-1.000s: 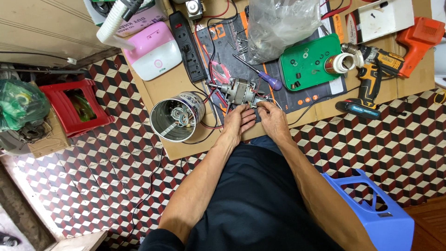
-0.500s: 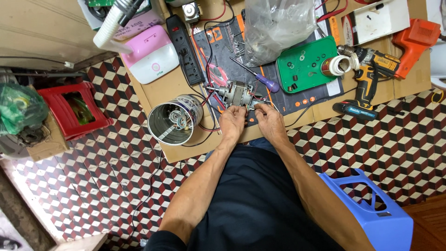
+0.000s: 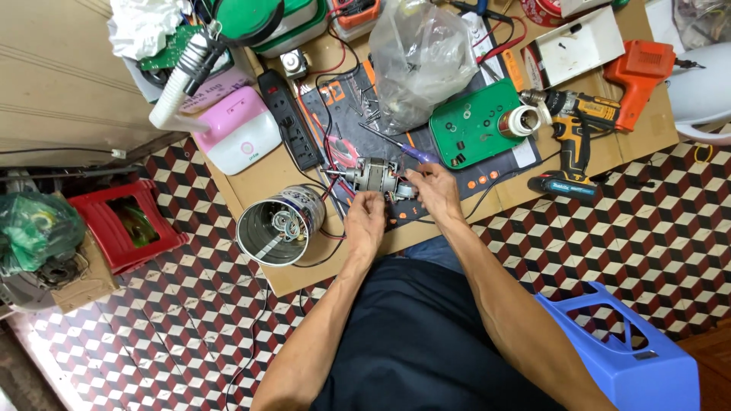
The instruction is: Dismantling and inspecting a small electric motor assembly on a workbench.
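A single head-worn camera looks almost straight down from above the seated person, whose dark-clothed lap fills the bottom centre of the frame and whose forearms run up toward the middle. The view faces a cardboard-covered worktop [image 3: 266, 171] lying aslant across the upper half, its near edge running from lower left to upper right. The left hand [image 3: 365, 221] and right hand [image 3: 434, 190] meet just above frame centre, small in the picture, so the lens stands well back. Checkered floor tiles [image 3: 152, 327] fill the lower left and right; a blue plastic stool [image 3: 632, 358] sits at lower right. No second view shares this scene.
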